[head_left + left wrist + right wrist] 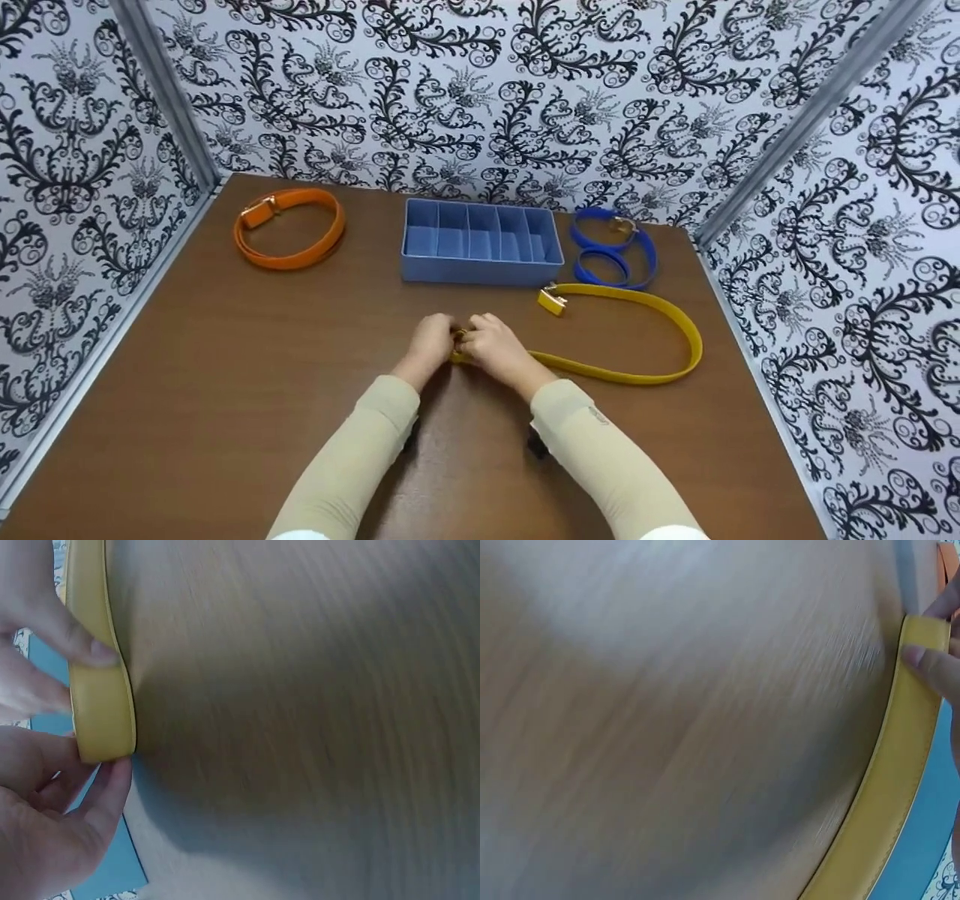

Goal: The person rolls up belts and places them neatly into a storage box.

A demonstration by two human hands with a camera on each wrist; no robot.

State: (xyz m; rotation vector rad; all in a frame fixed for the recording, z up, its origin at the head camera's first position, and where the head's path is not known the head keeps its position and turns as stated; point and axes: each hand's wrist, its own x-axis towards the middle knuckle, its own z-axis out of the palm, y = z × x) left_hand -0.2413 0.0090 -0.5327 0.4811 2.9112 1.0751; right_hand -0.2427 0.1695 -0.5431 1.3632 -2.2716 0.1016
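Note:
A yellow belt (645, 379) lies in a wide curve on the table, its buckle (553, 301) at the far end in front of the box. My left hand (433, 341) and right hand (495, 349) meet at the belt's other end. In the left wrist view, the left hand's fingers (112, 784) grip the folded end of the strap (105, 709) from below. The right thumb (922, 660) presses on the strap's face in the right wrist view, with fingers behind it. Part of the bent end is hidden by the hands in the head view.
Behind the hands stands a blue box (480, 271) with several compartments. A coiled orange belt (330, 236) lies at the back left. The blue belt (651, 259), looped into rings, sits right of the box. Patterned panels (465, 90) border the brown table (225, 375).

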